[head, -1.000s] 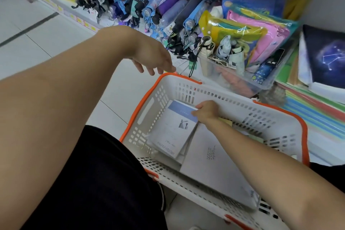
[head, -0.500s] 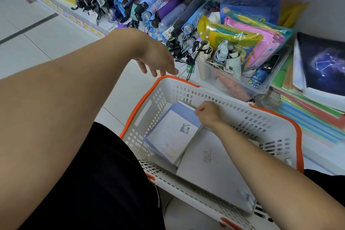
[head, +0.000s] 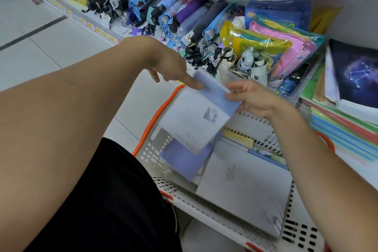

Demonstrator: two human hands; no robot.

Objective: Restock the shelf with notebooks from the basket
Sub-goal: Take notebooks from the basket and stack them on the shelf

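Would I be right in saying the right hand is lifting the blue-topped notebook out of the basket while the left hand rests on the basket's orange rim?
Not quite: in the head view the left hand is not on the basket rim. Its fingertip touches the top corner of the blue-topped notebook, which the right hand pinches above the basket.

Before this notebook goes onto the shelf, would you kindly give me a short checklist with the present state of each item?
1. Right hand pinches the lifted notebook at its top edge: ok.
2. Left hand supports it: only a fingertip touches the top corner, not ok.
3. Notebook clear of the basket rim: ok.
4. Notebook's cover undamaged: blurred, cannot tell.
5. Shelf spot free by the constellation notebook: cannot tell.
6. More stock left, such as the grey notebook: ok.
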